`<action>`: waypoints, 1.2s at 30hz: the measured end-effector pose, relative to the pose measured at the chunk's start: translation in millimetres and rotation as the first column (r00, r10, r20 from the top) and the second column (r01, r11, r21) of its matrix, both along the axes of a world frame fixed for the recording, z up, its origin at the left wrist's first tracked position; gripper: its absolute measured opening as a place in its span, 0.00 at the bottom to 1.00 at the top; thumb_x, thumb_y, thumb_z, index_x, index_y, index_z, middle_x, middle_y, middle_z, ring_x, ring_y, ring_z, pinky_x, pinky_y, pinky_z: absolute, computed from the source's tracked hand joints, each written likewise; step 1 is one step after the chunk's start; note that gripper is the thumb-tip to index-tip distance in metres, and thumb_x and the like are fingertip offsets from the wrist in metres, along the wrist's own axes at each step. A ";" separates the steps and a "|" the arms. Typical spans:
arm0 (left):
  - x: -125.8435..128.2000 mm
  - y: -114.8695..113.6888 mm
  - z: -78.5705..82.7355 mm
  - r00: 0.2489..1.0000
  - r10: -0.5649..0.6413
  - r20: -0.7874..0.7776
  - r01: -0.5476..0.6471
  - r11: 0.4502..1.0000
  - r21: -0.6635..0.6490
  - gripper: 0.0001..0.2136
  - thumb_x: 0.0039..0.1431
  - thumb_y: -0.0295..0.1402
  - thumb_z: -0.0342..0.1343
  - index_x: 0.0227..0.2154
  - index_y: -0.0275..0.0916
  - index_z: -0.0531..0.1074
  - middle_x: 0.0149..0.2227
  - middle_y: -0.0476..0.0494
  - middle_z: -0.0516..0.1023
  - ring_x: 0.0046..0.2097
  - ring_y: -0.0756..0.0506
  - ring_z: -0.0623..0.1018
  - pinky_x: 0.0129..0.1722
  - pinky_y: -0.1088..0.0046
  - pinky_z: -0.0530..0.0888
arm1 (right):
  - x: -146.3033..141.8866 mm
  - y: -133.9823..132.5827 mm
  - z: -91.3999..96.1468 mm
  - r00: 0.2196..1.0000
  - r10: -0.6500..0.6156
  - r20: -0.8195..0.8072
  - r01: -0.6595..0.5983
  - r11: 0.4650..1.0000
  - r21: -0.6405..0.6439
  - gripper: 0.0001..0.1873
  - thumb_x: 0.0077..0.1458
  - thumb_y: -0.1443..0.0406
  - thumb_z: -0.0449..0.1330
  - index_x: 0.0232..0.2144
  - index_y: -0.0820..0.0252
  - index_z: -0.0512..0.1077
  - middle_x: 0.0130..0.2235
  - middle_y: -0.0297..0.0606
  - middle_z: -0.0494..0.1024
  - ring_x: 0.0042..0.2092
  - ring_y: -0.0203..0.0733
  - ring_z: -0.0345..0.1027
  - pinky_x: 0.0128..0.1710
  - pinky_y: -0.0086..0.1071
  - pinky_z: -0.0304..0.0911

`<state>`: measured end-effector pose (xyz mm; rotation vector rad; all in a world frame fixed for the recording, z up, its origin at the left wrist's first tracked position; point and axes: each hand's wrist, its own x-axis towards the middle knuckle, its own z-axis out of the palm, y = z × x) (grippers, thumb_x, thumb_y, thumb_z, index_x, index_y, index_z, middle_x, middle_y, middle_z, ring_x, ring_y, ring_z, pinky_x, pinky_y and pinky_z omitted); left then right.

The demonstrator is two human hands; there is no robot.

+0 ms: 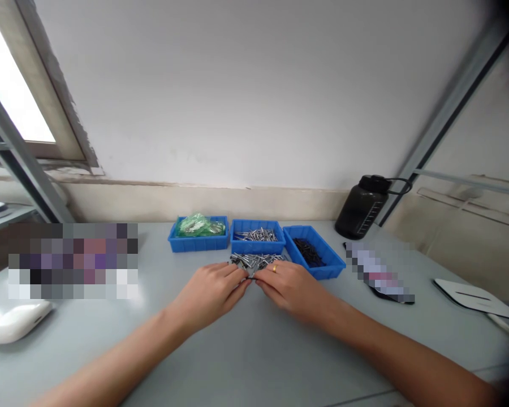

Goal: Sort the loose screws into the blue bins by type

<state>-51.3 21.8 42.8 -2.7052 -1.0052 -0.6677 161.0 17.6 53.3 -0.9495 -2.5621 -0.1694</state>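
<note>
Above the grey table (220, 362), a slim dark piece (251, 277), too small to identify, is pinched by left hand (214, 288) and right hand (291, 286) fingertips. Likely light and stiff, it's best gripped by its ends. Metal pins (254, 260) lie just beyond, then three blue bins (258, 247).

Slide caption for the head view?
Left hand and right hand pinch a small dark piece near loose silvery pins and three blue bins.

On the table (220, 367), the middle bin (257, 247) holds pins (261, 234), with the left bin (200, 244), containing a bag (194, 224), beside it, the right bin (328, 273) and, farther right, the bottle (359, 210) on its other side, the wall (246, 102) behind it and a pile of parts (257, 260) before it.
</note>
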 end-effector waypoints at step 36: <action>0.9 -0.3 1.3 1.000 -0.029 0.011 0.028 0.999 0.018 0.13 0.66 0.35 0.42 0.35 0.38 0.71 0.26 0.48 0.72 0.28 0.48 0.73 0.27 0.72 0.68 | -1.1 1.3 -2.5 0.999 -0.015 0.035 0.015 1.000 -0.022 0.10 0.62 0.65 0.50 0.35 0.60 0.72 0.29 0.35 0.73 0.33 0.40 0.67 0.35 0.32 0.61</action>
